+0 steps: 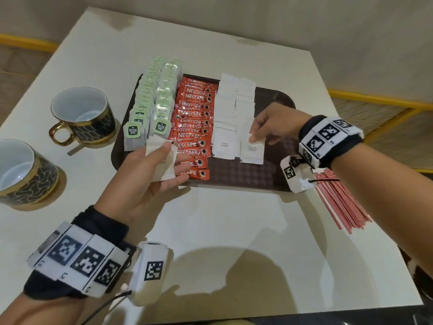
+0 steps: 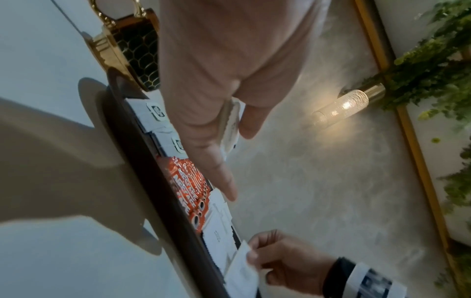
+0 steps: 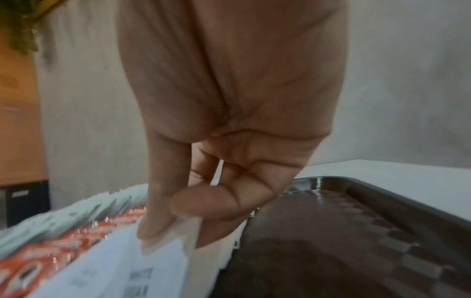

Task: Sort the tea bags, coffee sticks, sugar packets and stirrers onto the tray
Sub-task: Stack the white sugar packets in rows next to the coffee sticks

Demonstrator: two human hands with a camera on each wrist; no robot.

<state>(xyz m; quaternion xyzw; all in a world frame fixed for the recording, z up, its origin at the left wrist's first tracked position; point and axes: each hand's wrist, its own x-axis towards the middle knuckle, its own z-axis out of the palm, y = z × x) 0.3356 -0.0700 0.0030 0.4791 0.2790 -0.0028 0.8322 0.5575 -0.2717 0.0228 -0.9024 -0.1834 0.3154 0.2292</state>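
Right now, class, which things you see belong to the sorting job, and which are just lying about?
Job:
tray
tea bags
coffee sticks
sugar packets
stirrers
left hand
right hand

Lying about:
two cups
wall lamp
plants

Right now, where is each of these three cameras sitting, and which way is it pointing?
Head: worn on the head, looking down at the tray; shows left hand and right hand.
Left wrist: looks along the left hand's fingers over the tray's near edge.
Right wrist: looks along the right hand's fingers pinching a sugar packet.
All three show the coffee sticks.
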